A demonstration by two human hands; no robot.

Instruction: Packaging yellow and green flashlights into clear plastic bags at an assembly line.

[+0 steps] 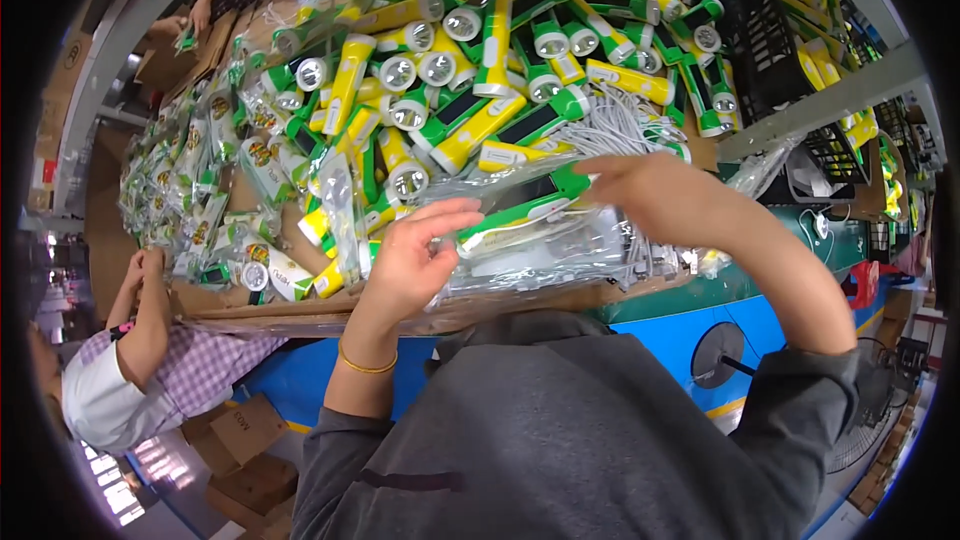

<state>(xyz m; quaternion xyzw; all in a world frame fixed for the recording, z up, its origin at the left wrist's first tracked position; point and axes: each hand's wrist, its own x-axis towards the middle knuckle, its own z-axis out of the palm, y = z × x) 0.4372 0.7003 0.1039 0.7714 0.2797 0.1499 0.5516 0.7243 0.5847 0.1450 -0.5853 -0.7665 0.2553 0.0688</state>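
A green and white flashlight [530, 204] with a dark solar panel lies slantwise between my hands, on a stack of clear plastic bags [560, 258]. At its left end is my left hand [415, 255], fingers and thumb apart, with nothing visible in its grip. My right hand [665, 195] reaches over the flashlight's green right end; motion smears its fingers, so I cannot make out whether they touch it. A bundle of white cables [625, 125] lies just beyond my right hand. Loose yellow and green flashlights [490, 45] are heaped behind.
Bagged flashlights [200, 165] cover the left of the table. A black crate [765, 30] with more flashlights stands at the right behind a metal post [840, 100]. A co-worker's arm [148, 315] rests at the left edge. Cardboard boxes [245, 440] lie on the floor.
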